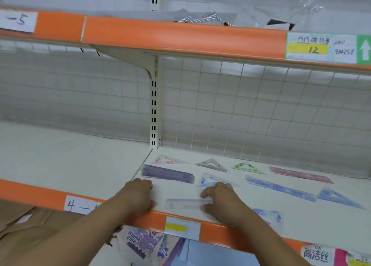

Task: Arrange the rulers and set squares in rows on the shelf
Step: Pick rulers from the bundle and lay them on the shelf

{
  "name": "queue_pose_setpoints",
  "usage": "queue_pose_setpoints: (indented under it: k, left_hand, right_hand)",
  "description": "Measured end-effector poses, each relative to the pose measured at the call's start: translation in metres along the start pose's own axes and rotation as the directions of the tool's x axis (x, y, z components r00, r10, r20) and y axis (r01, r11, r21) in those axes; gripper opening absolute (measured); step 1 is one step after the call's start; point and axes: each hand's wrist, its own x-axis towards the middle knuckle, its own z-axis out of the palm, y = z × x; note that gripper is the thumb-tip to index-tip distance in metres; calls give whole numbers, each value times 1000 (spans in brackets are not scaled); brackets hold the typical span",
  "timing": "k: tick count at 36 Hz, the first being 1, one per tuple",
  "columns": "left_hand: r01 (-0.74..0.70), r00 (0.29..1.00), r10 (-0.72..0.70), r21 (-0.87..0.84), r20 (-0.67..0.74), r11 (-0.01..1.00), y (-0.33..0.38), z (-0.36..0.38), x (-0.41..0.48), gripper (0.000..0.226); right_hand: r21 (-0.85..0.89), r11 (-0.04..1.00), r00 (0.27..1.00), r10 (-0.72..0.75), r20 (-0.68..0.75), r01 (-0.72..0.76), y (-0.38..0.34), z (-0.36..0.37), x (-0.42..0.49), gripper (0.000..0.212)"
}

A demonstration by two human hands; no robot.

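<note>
The right hand (220, 202) pinches the right end of a clear ruler (186, 203) lying near the front edge of the shelf (180, 189). The left hand (138, 197), fingers curled on nothing, rests at the ruler's 9 o'clock. At 12 o'clock lie purple rulers (167, 173) and set squares (212, 164).

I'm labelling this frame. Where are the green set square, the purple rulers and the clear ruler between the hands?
green set square (247, 167): head view, centre of the triangle.
purple rulers (167, 175): head view, middle of the top face.
clear ruler (186, 204): head view, middle of its length.
</note>
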Motion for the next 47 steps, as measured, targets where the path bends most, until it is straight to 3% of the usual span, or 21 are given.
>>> queue_pose_setpoints:
  k: [8, 15, 23, 28, 32, 38, 42, 45, 47]
  left_hand:
    - [25, 1000, -25, 28, -6, 999, -1, 0, 2, 53]
    - [27, 1000, -28, 59, 6, 998, 2, 0, 4, 55]
    - [23, 1000, -23, 37, 5, 999, 1, -2, 3, 53]
    - [34, 999, -34, 1, 4, 999, -1, -4, 0, 56]
    - [36, 999, -36, -3, 1, 999, -1, -5, -2, 57]
    - [37, 999, -37, -30, -8, 999, -2, -10, -1, 61]
    - [37, 999, -37, -35, -6, 999, -3, -12, -1, 63]
    - [47, 999, -47, -36, -6, 998, -4, -14, 0, 65]
    - [55, 998, -55, -44, -6, 998, -5, -15, 1, 65]
  right_hand:
    - [-35, 999, 1000, 14, -24, -15, -4, 5, 8, 33]
    - [-20, 998, 997, -59, -47, 58, -4, 2, 9, 19]
    - [117, 983, 983, -122, -137, 138, -7, -1, 15, 24]
    - [188, 972, 978, -110, -180, 144, -18, -3, 29, 9]
    - [203, 970, 981, -104, -166, 137, -26, -5, 41, 27]
    - [217, 960, 981, -156, -112, 177, -39, -9, 56, 32]
    - [97, 978, 981, -178, -81, 186, -50, -12, 64, 16]
    - [-53, 983, 980, -182, -84, 178, -54, -11, 72, 28]
    - [-100, 982, 981, -168, -102, 158, -54, -10, 78, 22]
